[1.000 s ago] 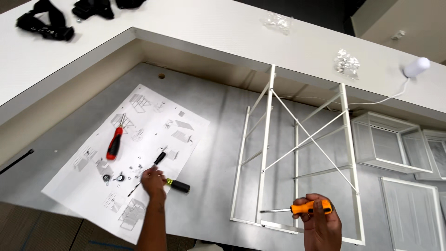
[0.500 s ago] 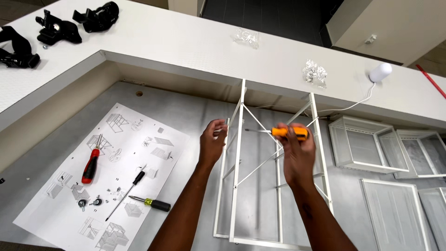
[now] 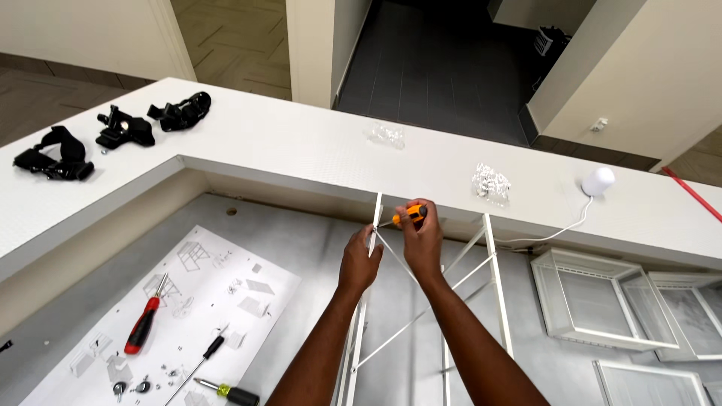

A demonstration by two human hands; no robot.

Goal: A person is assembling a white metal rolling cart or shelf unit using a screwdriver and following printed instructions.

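The left hand (image 3: pixel 359 259) is gripping the top of the white frame (image 3: pixel 492 286), fingers closed around its post. The right hand (image 3: pixel 423 239) is closed on an orange screwdriver (image 3: pixel 408 216) there, just under the counter (image 3: pixel 316 146) edge. The frame looks light, stiff and thin-wired; best held by its posts.

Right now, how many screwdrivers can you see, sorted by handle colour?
Orange-handled screwdriver, in the right hand: 1
Red-handled screwdriver, on the instruction sheet: 1
Black-handled screwdriver, on the sheet: 1
Yellow-and-black-handled screwdriver, at the sheet's edge: 1
Total: 4
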